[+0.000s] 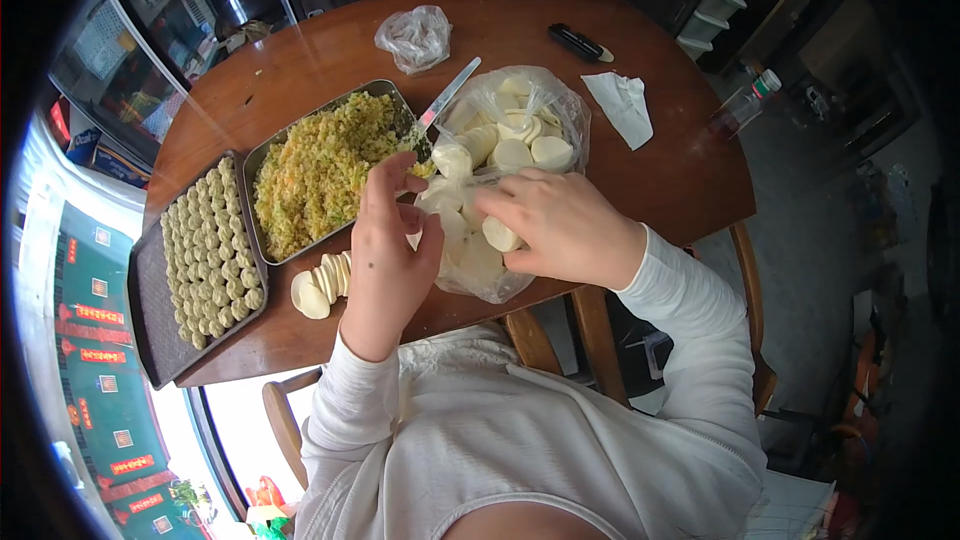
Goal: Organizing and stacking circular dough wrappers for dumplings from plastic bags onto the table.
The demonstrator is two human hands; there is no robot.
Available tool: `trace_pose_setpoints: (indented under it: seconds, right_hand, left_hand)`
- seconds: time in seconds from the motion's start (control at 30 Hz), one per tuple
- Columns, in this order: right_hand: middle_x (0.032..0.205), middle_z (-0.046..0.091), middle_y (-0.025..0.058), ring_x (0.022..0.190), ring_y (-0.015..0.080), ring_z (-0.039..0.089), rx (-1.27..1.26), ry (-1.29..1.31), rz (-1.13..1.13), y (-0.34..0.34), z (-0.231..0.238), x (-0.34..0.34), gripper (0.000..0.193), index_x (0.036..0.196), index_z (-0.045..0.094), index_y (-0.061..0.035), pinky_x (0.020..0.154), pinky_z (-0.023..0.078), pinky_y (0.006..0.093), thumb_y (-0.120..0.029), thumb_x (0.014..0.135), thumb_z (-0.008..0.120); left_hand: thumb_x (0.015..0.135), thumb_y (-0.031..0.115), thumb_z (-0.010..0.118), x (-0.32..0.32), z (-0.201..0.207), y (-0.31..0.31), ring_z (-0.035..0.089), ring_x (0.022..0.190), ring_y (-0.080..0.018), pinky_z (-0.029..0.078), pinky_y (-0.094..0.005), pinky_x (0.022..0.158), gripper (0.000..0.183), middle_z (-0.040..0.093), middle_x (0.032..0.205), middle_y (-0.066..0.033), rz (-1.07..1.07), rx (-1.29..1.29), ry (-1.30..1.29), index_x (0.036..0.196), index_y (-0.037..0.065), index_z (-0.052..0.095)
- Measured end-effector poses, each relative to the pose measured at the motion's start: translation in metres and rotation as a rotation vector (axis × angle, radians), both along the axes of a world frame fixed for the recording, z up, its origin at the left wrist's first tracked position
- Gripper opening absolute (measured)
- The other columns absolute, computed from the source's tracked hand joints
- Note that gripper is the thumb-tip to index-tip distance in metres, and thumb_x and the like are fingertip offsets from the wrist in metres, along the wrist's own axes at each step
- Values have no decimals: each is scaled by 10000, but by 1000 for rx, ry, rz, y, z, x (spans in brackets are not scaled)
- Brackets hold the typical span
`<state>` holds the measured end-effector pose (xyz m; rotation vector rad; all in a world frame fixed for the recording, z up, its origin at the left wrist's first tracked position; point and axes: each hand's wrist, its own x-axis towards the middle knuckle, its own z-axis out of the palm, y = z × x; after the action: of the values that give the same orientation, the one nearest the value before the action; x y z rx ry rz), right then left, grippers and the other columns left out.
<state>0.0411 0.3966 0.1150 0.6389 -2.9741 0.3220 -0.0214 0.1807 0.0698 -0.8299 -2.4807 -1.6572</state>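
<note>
We note the left hand (385,250) near the centre of the view, fingers loosely curled and about half open, its fingertips touching the near edge of a clear plastic bag (500,165) of round white dough wrappers (520,145); we cannot tell whether it pinches a wrapper or only the plastic. The right hand (555,225), at 3 o'clock from the left hand, is curled down onto the same bag, fingers partly closed around one wrapper disc (500,235) that shows at the fingertips through or at the bag's mouth; thumb position is hidden. The bag lies on the brown round desk (680,170) with its long axis running from 7 o'clock near the hands up to 1 o'clock, the fuller end farther from the person. At 9 o'clock of the left hand a short fanned row of loose wrappers (320,285) lies on the desk, its row pointing from 8 to 2 o'clock. Beyond it, a metal tray (262,155) holds yellow-green minced filling (325,170), with a utensil (448,95) stuck in it, handle pointing to 1 o'clock. At 9 o'clock of that tray a dark tray (150,330) carries rows of folded dumplings (205,250). At 12 o'clock on the desk sit a crumpled empty bag (415,38), a dark pen-like object (578,42) and a white paper napkin (622,105).
</note>
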Motion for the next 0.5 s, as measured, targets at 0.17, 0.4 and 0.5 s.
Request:
trace_pose_setpoints:
  seconds: [0.17,0.4,0.5]
  right_hand:
    - [1030,665,102,1061,327,672,-97,2,81,-6,-9,1,443,1156,644,-82,879,565,455,-193,754,792]
    - [1192,621,109,1094,331,666,-188,-31,152,-8,-30,2,434,1194,643,-85,926,558,454,-187,807,810]
    - [1230,605,105,1107,331,668,-221,-66,121,-8,-25,8,453,1225,635,-89,933,561,448,-217,831,818]
  left_hand:
    - [945,-109,625,-10,4,0,627,955,-85,532,-249,842,497,587,1297,-64,-136,519,-297,1411,41,538]
    - [1031,-26,622,-18,6,-8,612,953,-60,518,-243,833,309,585,1220,5,-209,737,-447,1318,78,579]
    - [1041,-16,623,-16,9,-8,615,932,-62,518,-240,827,281,588,1203,14,-186,750,-451,1301,81,581]
